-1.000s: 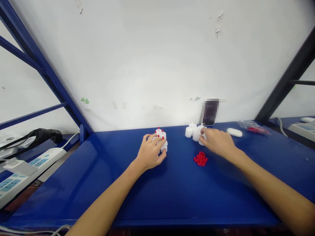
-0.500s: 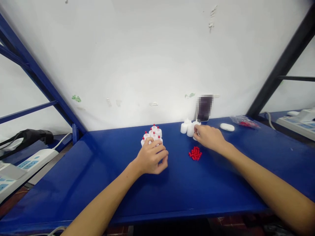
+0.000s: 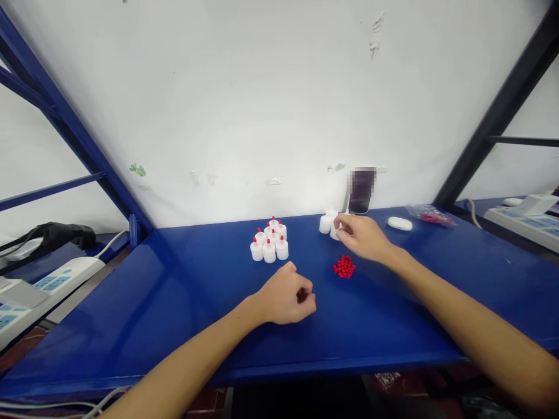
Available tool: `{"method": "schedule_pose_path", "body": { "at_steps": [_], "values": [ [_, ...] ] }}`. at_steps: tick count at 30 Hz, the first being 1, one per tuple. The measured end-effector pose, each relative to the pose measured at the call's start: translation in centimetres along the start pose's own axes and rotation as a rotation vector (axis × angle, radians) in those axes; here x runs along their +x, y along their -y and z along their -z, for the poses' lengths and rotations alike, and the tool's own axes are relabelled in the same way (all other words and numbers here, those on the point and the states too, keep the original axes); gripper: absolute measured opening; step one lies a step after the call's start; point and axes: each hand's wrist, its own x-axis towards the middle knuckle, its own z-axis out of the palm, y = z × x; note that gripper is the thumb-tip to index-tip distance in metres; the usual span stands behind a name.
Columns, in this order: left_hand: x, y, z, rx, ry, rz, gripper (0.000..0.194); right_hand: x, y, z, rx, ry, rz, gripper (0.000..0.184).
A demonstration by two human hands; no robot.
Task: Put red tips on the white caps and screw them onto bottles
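Observation:
My left hand (image 3: 288, 295) hovers over the front middle of the blue table, its fingers curled into a loose fist with nothing visible in them. Behind it stands a cluster of several small white squeeze bottles (image 3: 269, 251) with red tips, all upright. At the right, my right hand (image 3: 364, 237) has thumb and forefinger closed at the top of a white bottle (image 3: 335, 232), partly covering it. Other uncapped white bottles (image 3: 325, 224) stand close beside it. In front of that hand lies a small heap of red caps (image 3: 344, 267).
A phone (image 3: 360, 198) leans on the wall behind the bottles. Further right are a white oval case (image 3: 400, 223) and a clear bag with red pieces (image 3: 432, 216). Power strips (image 3: 56, 285) lie at the left. The blue table (image 3: 183, 279) ends at a front edge near me.
My left hand has drawn back from the red-tipped bottles toward me and to the right, its fingers curling in. My right hand has shifted slightly left among the white bottles.

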Motion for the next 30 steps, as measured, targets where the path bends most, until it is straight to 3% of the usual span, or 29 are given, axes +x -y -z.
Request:
{"method": "schedule_pose_path", "body": {
  "at_steps": [2, 4, 8, 11, 13, 17, 21, 25, 30],
  "values": [
    [0.1, 0.6, 0.1, 0.005, -0.058, 0.111, 0.026, -0.5, 1.2, -0.7, 0.167, 0.018, 0.117, 0.012],
    [0.2, 1.2, 0.1, -0.003, -0.089, 0.203, 0.02, -1.0, 2.6, -1.6, 0.28, 0.114, 0.199, 0.014],
    [0.1, 2.1, 0.2, 0.066, -0.141, 0.233, 0.015, -1.4, 4.1, -2.2, 0.34, 0.272, 0.27, 0.019],
    [0.1, 2.3, 0.2, 0.126, -0.121, 0.24, 0.018, -1.0, 3.0, -1.2, 0.248, 0.352, 0.233, 0.016],
    [0.2, 2.2, 0.2, 0.176, -0.078, 0.272, 0.033, -0.8, 1.9, -0.3, 0.101, 0.434, 0.206, 0.009],
    [0.5, 1.9, 0.0, 0.317, -0.002, 0.294, 0.047, -0.7, 0.7, 0.5, -0.105, 0.568, 0.219, 0.022],
    [0.5, 1.8, -0.2, 0.33, 0.01, 0.29, 0.035, -1.0, 1.8, 0.0, -0.137, 0.575, 0.271, 0.02],
    [0.4, 1.3, 0.1, 0.137, -0.007, 0.274, 0.027, -1.0, 2.6, -0.3, -0.108, 0.587, 0.282, 0.015],
    [0.4, 0.9, 0.3, -0.131, -0.011, 0.205, 0.022, -0.9, 2.6, -0.7, 0.058, 0.437, 0.285, 0.014]
  ]
}}
